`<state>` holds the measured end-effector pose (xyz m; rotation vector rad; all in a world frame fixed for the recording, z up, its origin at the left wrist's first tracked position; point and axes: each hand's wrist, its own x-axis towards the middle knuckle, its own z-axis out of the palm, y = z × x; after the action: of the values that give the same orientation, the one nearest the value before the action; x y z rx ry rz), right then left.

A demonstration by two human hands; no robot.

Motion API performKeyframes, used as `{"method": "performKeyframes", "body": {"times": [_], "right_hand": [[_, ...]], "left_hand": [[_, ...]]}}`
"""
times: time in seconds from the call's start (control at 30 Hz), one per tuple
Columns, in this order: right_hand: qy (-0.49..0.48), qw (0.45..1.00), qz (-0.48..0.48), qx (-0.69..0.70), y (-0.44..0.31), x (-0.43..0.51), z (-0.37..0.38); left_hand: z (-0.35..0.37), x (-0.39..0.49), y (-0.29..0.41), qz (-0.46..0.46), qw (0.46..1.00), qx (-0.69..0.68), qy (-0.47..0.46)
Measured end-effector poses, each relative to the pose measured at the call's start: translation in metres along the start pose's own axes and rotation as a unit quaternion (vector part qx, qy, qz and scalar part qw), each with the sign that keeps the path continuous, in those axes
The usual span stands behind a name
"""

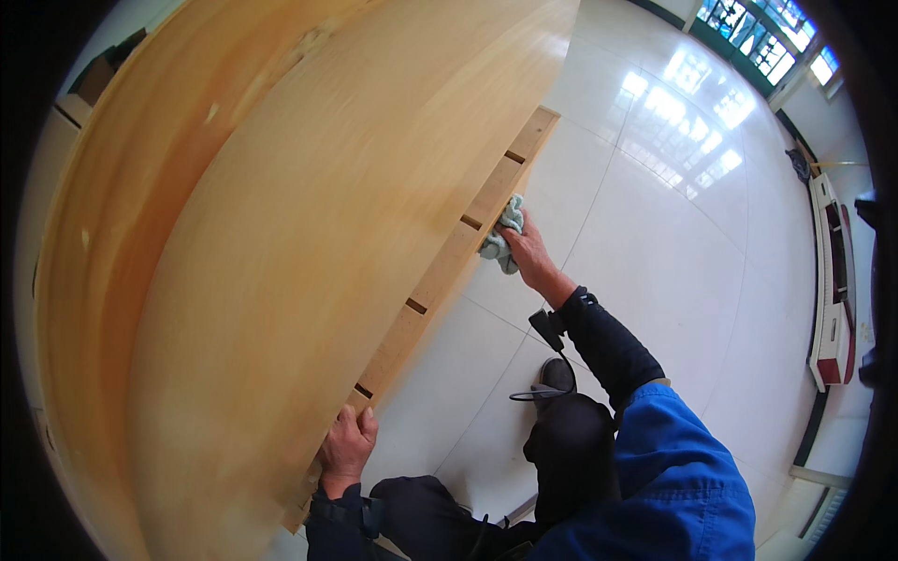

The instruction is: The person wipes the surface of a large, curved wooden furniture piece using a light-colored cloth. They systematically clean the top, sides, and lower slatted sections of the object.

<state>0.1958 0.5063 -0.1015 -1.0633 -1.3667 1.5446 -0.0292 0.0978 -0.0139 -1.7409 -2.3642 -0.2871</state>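
A large wooden bench or bed-like piece (295,231) with a smooth, pale yellow-brown surface fills the left half of the view. Along its near side runs a wooden rail (444,261) with several dark slots. My right hand (531,252) presses a crumpled grey-green cloth (499,242) against the rail's outer face. Lower down, my left hand (349,443) rests on the rail's edge with its fingers curled over beside a slot; part of those fingers is hidden, and whether they grip the wood is unclear.
Glossy white floor tiles (652,266) spread to the right. A low white-and-red cabinet (833,294) stands by the far wall. A black cable (570,372) with a plug-like end hangs from my right sleeve above my shoe (556,375). Glazed doors (754,35) are at top right.
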Motion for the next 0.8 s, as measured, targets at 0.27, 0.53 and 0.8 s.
{"method": "performKeyframes", "body": {"times": [0.27, 0.53, 0.8], "right_hand": [[-0.039, 0.991, 0.088, 0.093, -0.025, 0.009, -0.011], [-0.02, 0.984, 0.088, 0.156, -0.014, -0.006, 0.008], [-0.013, 0.988, 0.108, 0.108, -0.004, -0.049, 0.046]], "left_hand": [[0.0, 0.002, 0.001, -0.011, 1.0, 0.016, 0.001], [-0.002, 0.008, 0.002, 0.009, 0.999, 0.013, 0.045], [-0.005, 0.009, 0.007, 0.007, 0.999, -0.009, 0.052]]}}
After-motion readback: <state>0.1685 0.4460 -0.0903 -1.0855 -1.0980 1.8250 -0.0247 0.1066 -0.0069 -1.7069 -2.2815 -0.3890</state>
